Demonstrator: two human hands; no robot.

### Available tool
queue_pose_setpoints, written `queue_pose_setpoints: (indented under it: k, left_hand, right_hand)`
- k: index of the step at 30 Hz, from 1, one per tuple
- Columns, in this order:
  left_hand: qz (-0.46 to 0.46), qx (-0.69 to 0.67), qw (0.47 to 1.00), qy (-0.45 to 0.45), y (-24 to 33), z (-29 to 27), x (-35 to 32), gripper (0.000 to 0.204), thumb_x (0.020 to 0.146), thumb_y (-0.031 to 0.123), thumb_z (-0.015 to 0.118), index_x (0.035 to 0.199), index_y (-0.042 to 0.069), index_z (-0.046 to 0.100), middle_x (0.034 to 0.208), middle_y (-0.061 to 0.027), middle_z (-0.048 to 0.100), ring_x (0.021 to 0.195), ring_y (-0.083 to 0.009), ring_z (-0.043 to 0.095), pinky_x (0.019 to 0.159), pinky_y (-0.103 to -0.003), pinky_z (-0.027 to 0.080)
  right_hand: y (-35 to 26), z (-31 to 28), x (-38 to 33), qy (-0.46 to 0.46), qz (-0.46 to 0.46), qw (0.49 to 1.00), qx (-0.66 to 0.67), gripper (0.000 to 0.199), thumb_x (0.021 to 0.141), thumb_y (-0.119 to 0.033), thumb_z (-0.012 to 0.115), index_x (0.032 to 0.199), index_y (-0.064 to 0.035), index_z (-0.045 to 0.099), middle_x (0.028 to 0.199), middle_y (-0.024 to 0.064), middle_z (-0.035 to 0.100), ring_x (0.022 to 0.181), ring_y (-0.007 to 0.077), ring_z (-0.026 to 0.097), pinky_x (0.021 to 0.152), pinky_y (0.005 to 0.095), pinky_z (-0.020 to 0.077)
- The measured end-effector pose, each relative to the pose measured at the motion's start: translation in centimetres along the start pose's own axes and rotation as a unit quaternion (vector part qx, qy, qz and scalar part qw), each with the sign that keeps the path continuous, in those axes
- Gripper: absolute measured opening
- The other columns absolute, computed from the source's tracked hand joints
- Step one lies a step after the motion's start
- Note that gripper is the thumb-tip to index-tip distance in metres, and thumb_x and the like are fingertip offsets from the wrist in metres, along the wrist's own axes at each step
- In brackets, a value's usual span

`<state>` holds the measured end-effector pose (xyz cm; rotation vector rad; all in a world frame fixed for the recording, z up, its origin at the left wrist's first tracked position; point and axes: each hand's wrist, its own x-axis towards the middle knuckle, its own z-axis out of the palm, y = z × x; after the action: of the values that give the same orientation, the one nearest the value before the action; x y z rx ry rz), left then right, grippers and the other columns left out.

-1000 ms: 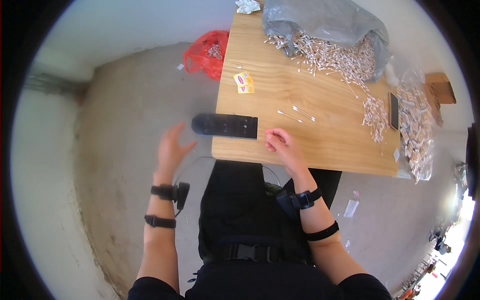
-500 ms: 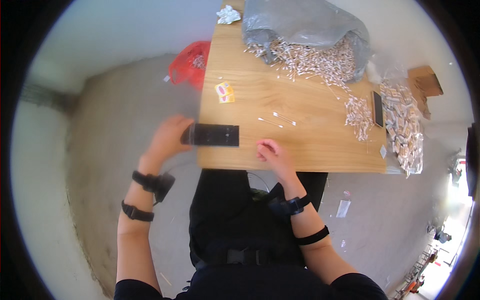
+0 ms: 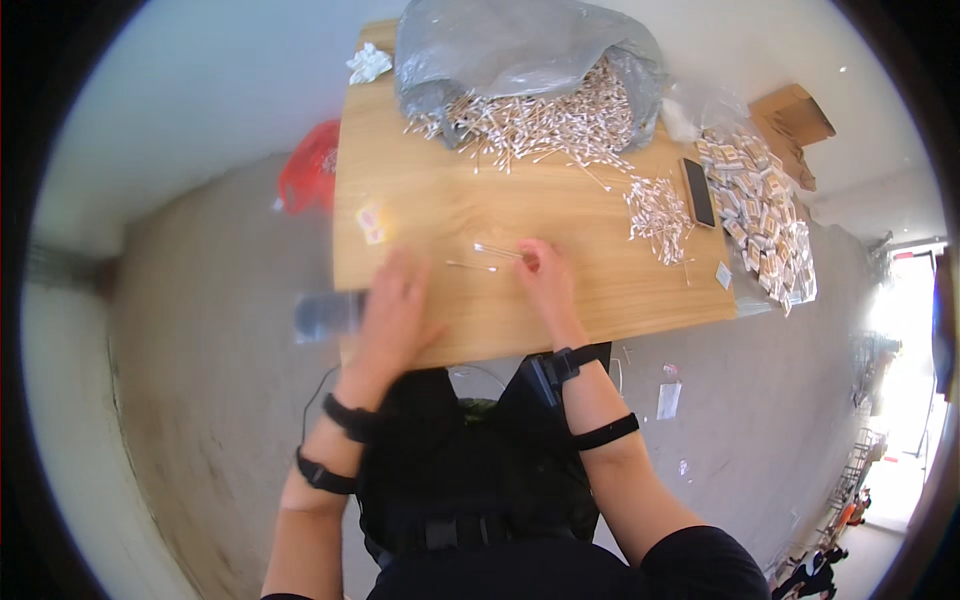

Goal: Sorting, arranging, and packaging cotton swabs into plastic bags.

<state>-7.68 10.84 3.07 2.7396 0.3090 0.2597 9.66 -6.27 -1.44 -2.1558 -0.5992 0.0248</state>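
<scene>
My right hand (image 3: 549, 287) is closed at the fingertips on the right ends of a pair of cotton swabs (image 3: 494, 249) lying on the wooden table. A single swab (image 3: 470, 266) lies just in front of that pair. Blurred by motion, my left hand (image 3: 396, 310) is over the table's front left corner, fingers stretched and thumb apart, with nothing seen in it. Beside it a dark, flat rectangular object (image 3: 328, 317) juts past the table's left edge, partly hidden behind the hand. Yellow-and-white packets (image 3: 372, 224) lie beyond my left hand.
A grey plastic bag (image 3: 500, 55) spills many swabs at the back of the table (image 3: 440, 205). On the right are a small swab pile (image 3: 657, 218), a phone (image 3: 698, 192) and a heap of small packs (image 3: 760, 205). A red bag (image 3: 305, 170) hangs by the left edge.
My left hand has left the dark object and moved right over the table corner. My right hand has reached forward to the pair of swabs and closed on them. The view has shifted.
</scene>
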Motion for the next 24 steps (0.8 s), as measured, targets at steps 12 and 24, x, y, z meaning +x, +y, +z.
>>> queue_pose_setpoints:
  k: [12,24]
  left_hand:
    - [0.025,0.064,0.998,-0.006,5.0,6.5,4.8,0.078,0.085,0.045,0.057,0.141,-0.001,0.031,0.149,-0.0179,0.027,0.14,-0.0303,0.023,0.113,-0.047,0.018]
    - [-0.056,0.02,0.998,0.011,6.6,7.2,5.1,0.075,0.083,0.041,0.058,0.142,0.002,0.031,0.151,-0.0172,0.024,0.139,-0.0323,0.022,0.113,-0.048,0.017]
  right_hand:
    - [-0.6,1.2,7.7,-0.237,0.106,0.962,0.083,0.034,0.076,-0.02,0.068,0.105,-0.0044,0.061,0.091,0.0126,0.06,0.085,0.0266,0.06,0.073,0.0373,0.0491]
    - [-3.3,6.2,18.0,0.133,-0.003,0.969,-0.21,0.06,0.068,-0.026,0.075,0.121,-0.0112,0.052,0.117,0.0158,0.045,0.115,0.035,0.041,0.096,0.047,0.0359]
